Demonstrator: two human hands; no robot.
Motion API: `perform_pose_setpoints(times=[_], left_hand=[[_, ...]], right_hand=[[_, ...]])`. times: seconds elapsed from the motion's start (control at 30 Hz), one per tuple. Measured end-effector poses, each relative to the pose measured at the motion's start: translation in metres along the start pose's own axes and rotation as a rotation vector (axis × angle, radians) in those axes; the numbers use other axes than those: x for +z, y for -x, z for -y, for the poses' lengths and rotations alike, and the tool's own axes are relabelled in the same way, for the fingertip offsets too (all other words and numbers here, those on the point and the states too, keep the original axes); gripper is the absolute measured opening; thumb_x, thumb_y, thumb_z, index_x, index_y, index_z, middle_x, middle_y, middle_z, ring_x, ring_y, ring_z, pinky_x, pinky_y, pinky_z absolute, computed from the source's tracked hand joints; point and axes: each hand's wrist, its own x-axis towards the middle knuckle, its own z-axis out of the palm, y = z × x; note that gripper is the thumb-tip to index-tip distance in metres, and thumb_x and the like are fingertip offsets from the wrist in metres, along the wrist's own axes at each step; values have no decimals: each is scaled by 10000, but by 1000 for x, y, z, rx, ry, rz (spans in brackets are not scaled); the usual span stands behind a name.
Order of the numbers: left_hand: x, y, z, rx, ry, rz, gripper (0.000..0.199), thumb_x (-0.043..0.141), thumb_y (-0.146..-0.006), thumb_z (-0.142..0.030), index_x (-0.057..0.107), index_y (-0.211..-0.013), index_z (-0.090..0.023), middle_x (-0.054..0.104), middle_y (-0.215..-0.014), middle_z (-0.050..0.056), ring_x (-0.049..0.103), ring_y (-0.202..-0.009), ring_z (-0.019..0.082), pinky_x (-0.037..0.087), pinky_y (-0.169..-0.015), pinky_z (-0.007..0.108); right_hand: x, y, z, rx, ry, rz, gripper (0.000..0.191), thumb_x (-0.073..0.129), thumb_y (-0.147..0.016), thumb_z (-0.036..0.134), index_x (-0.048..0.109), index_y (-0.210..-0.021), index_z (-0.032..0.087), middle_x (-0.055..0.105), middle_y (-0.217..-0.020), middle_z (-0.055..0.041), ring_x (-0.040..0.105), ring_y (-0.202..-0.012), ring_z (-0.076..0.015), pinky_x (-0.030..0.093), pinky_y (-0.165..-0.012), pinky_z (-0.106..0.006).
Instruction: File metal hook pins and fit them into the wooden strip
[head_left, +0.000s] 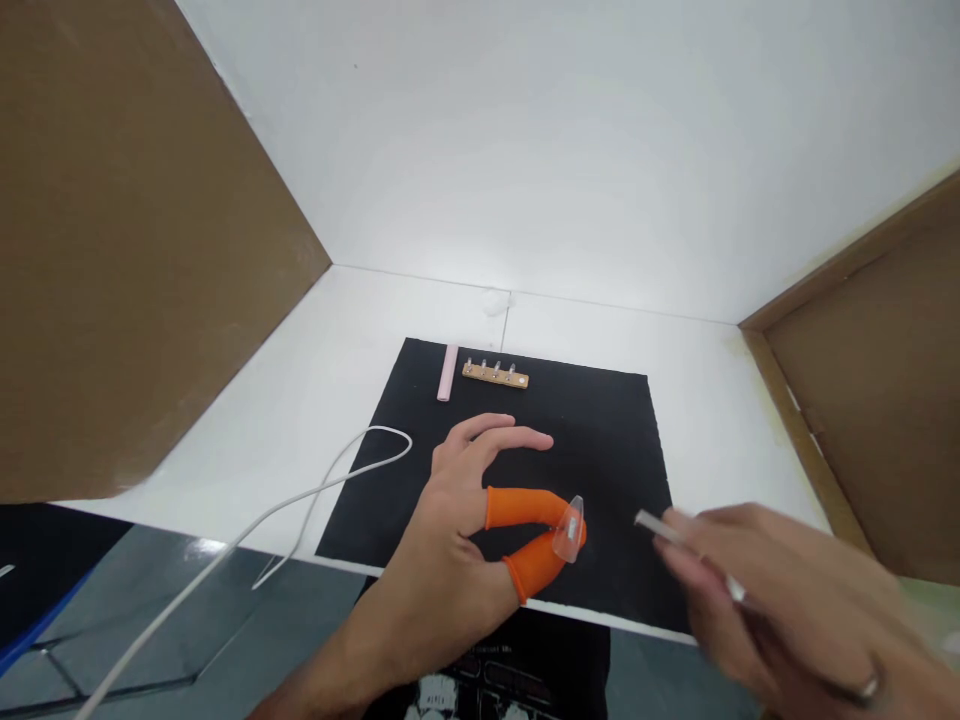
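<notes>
Orange rubber finger cots [536, 568] cover the thumb and index finger of my left hand [465, 540]. Those two fingers pinch a clear false nail tip [569, 535], which has a small pale patch in its middle. The other left fingers reach out over the black mat [600, 430]. On the right, my right hand [795, 600] is closed around a slim tool [660, 527] with a pale, flat end that points toward the nail. Motion blurs this hand, so I cannot make out the tool's kind. A gap separates the tool from the nail.
Near the mat's back edge lie a pink stick [448, 373] and a wooden strip [495, 375] bearing several small clear pieces. A white cable [315, 490] loops over the mat's left edge. Brown panels [135, 250] flank the white table [255, 420].
</notes>
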Motion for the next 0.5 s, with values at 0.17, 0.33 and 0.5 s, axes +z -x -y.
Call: perform_pose_setpoints(times=[0.17, 0.33, 0.5], left_hand=[[0, 2, 1, -5, -5, -2, 120, 773, -947, -228, 806, -888, -326, 704, -1368, -9, 510, -1422, 303, 465, -1180, 587], [2, 5, 2, -2, -2, 4, 121, 782, -937, -227, 798, -873, -329, 693, -1385, -28, 499, -1435, 295, 470, -1184, 568], [2, 3, 2, 8, -1, 10, 111, 785, -939, -228, 793, -884, -324, 696, -1378, -27, 500, -1431, 295, 453, -1195, 579]], right_hand=[[-11, -4, 4, -37, -38, 150, 127, 663, -999, 152, 736, -936, 235, 771, -705, 15, 722, -595, -142, 580, -563, -249], [-9, 1, -19, 99, 41, 44, 165, 675, -1024, 361, 748, -931, 245, 727, -685, -10, 674, -572, -149, 524, -507, -265], [-10, 17, -11, 29, 13, 59, 219, 720, -980, 463, 767, -990, 250, 717, -675, -14, 711, -644, -185, 562, -538, -285]])
